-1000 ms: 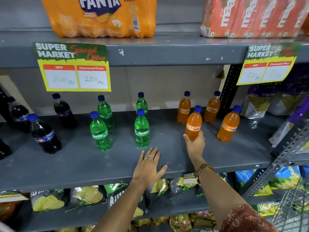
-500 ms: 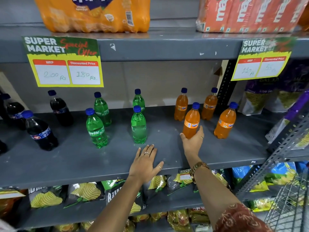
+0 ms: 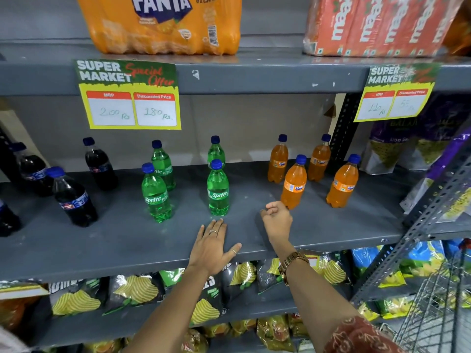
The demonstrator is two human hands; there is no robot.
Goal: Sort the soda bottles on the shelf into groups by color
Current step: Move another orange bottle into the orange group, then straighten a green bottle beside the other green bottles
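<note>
On the grey shelf (image 3: pixel 127 240) stand three groups of small bottles with blue caps. Dark cola bottles (image 3: pixel 74 197) are at the left, green Sprite bottles (image 3: pixel 218 192) in the middle, orange Fanta bottles (image 3: pixel 294 186) at the right. My right hand (image 3: pixel 276 220) hovers just in front of the nearest orange bottle, fingers curled and holding nothing. My left hand (image 3: pixel 212 247) lies flat on the shelf's front edge, fingers spread, just in front of a Sprite bottle.
A price sign (image 3: pixel 130 95) hangs from the shelf above, which carries a Fanta multipack (image 3: pixel 163 21) and red cartons (image 3: pixel 377 24). Snack bags (image 3: pixel 397 146) fill the right bay. Chip bags (image 3: pixel 137 291) line the shelf below. A wire basket (image 3: pixel 438 309) is at the lower right.
My right hand has let go of the front orange bottle and pulled back a little, curling its fingers. The bottle stays upright. My left hand has stayed on the shelf.
</note>
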